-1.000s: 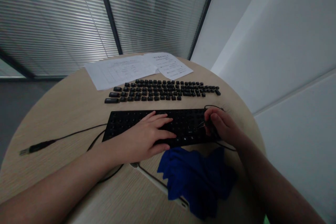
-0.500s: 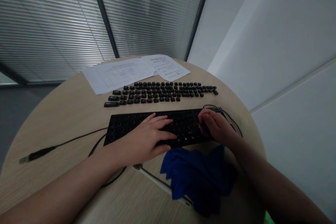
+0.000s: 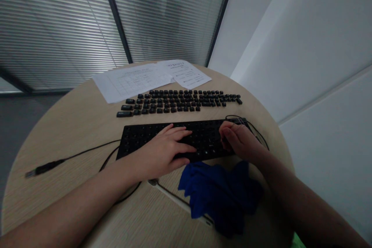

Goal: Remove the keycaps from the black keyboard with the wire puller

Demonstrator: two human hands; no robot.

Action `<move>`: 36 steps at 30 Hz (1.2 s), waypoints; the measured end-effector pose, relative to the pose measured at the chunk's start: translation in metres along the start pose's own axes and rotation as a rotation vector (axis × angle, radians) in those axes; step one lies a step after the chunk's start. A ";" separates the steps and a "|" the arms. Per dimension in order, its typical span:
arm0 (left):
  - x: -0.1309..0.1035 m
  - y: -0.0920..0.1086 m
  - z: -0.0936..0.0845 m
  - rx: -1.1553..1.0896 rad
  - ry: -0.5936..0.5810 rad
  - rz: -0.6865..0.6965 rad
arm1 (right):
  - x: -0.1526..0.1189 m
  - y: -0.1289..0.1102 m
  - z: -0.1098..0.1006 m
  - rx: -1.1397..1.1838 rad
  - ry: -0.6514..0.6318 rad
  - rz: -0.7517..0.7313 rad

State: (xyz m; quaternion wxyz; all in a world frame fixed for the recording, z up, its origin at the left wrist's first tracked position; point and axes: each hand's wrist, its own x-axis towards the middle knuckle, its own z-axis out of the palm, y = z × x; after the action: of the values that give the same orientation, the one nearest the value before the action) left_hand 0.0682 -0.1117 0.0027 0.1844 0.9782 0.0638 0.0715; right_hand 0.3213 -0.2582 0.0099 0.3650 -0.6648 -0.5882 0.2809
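Note:
A black keyboard (image 3: pixel 136 139) lies across the middle of the table, many of its key positions bare of caps. Resting flat on it, my left hand (image 3: pixel 168 147) has its fingers spread. Over the right part of the keyboard my right hand (image 3: pixel 236 137) is closed, thumb against curled fingers. Thin wire-like lines show beside that hand, but what it grips is hidden. Behind the keyboard, loose black keycaps (image 3: pixel 173 104) are laid out in rows. A crumpled blue cloth (image 3: pixel 217 193) lies in front, partly over a slim white-handled tool (image 3: pixel 171 195) with a dark end.
Printed papers (image 3: pixel 133 79) lie at the back of the round wooden table (image 3: pixel 69 120). A cable with a USB plug (image 3: pixel 45 167) stretches left. Another cable loops at the keyboard's right end. A white wall (image 3: pixel 325 46) rises at the right, window blinds (image 3: pixel 58 35) behind.
The view has shifted very slightly. Both hands keep nearly the same place on the keyboard; the right hand's fingers have moved only a little.

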 end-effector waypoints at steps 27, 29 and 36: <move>0.001 0.000 0.002 -0.027 0.021 -0.004 | -0.011 0.010 0.016 -0.231 0.185 -0.086; 0.000 0.000 0.002 -0.035 0.033 0.002 | -0.011 0.008 0.016 -0.253 0.185 -0.094; 0.000 -0.001 0.003 -0.027 0.043 0.010 | -0.014 0.020 0.023 -0.077 0.280 -0.073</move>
State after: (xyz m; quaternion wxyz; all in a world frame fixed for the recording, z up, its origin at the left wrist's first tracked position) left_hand 0.0687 -0.1115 -0.0007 0.1960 0.9741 0.0621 0.0945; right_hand 0.3123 -0.2694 -0.0199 0.4276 -0.6890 -0.5658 0.1493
